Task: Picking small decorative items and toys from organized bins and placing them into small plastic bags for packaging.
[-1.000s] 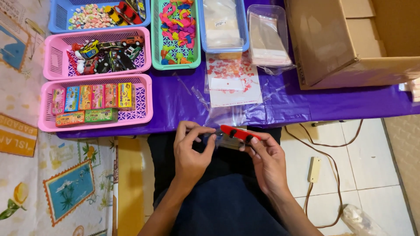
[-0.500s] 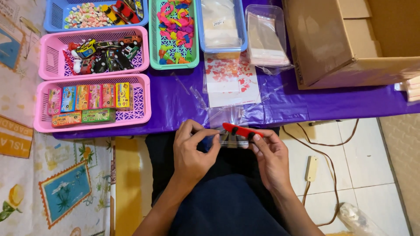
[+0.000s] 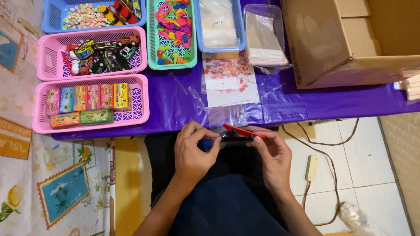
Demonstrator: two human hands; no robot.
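Observation:
Over my lap, both hands hold a small red toy car (image 3: 241, 131) with a clear plastic bag (image 3: 227, 140) under it. My left hand (image 3: 192, 155) pinches the bag's left end, where a bit of blue shows between the fingers. My right hand (image 3: 272, 159) grips the right end of the car and the bag. A red-speckled card in a clear sleeve (image 3: 227, 78) lies on the purple tablecloth (image 3: 170, 107) just beyond my hands.
Pink baskets hold small boxes (image 3: 89, 102) and toy cars (image 3: 98, 54). A green basket of coloured balloons (image 3: 173, 30), blue baskets (image 3: 87, 13), clear bags (image 3: 264, 37) and a cardboard box (image 3: 350, 39) stand farther back. A power strip (image 3: 311, 168) and cable lie on the tiled floor.
My hands stay together over my lap with the red car; the fingers shifted slightly along the bag. The view has drifted a little.

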